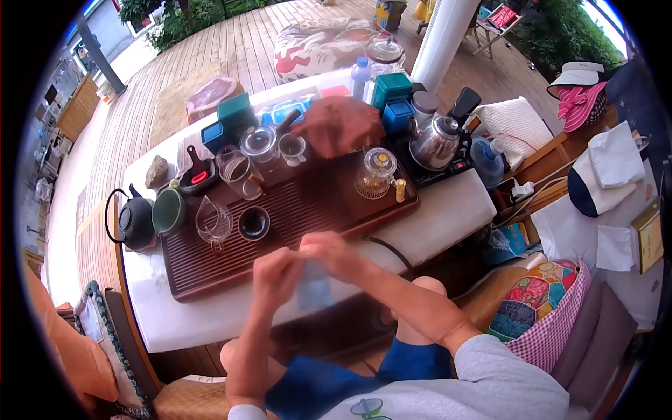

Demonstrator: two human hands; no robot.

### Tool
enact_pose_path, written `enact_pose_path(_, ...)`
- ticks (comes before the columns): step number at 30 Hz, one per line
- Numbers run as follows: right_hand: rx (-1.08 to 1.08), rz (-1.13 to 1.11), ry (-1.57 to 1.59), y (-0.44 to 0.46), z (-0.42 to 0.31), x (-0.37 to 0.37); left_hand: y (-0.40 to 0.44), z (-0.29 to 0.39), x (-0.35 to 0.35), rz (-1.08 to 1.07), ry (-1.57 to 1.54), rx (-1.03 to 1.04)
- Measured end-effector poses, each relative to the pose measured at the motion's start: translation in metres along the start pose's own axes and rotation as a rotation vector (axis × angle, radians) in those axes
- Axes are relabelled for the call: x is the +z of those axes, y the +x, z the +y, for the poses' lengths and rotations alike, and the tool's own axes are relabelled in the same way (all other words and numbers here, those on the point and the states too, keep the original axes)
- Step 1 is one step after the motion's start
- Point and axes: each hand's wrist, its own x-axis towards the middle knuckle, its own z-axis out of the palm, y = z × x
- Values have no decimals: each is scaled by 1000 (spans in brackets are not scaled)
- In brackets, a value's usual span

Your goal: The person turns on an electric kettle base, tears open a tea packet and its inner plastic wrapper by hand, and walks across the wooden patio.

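Observation:
My left hand point(278, 271) and my right hand point(325, 253) meet over the near edge of the tea tray point(308, 210), fingers pinched together. From them hangs a small clear plastic bag point(315, 285), bluish and blurred, so its contents cannot be made out. Just beyond the hands stands a dark tea cup point(253, 222). A glass pitcher point(213, 222) is left of that cup. Further right on the tray sits a glass teapot point(376, 171) with an amber-coloured handle.
A dark kettle point(136, 220) and green bowl point(169, 211) stand at the left. A steel kettle point(435, 143) is on the right. Behind the tray are a brown cloth point(339, 127), a lidded glass jar point(259, 145) and a water bottle point(360, 78). A patchwork cushion point(535, 301) lies right.

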Motion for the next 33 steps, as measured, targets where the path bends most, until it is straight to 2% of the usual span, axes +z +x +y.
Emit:
enact_pose_path(2,27,-100,21,0,2,-7,3,-17,-23,-212,-282,-300)
enact_pose_path(4,87,-279,-87,-4,-23,-4,12,-29,-42,-342,-211,-24)
enact_pose_path(8,251,-400,-414,-5,8,-17,4,-39,-33,-591,-184,-165)
enact_pose_path(10,389,-346,-456,-9,1,-14,0,-38,-18,-575,-119,-100)
enact_pose_path(14,374,-301,-516,-7,11,-16,0,-32,-13,-477,-23,-193)
enact_pose_path(18,279,-191,-616,0,7,-10,4,-26,-13,-420,1,-390)
enact_pose_path(19,223,-157,-640,1,14,-12,8,-25,-15,-481,108,-479)
enact_pose_path(21,114,-63,-610,1,13,-7,5,-28,-14,-499,33,-627)
enact_pose_path(22,165,-72,-572,1,10,-6,4,-29,-13,-509,-5,-699)
enact_pose_path(25,288,-122,-505,0,6,-9,0,-25,-7,-417,158,-502)
enact_pose_path(27,326,-190,-521,1,10,-16,-6,-29,1,-318,260,-298)
enact_pose_path(29,216,-227,-542,0,15,-19,-9,-30,6,-241,359,-135)
enact_pose_path(33,-88,-247,-564,1,11,-15,-8,-30,6,-134,335,-68)
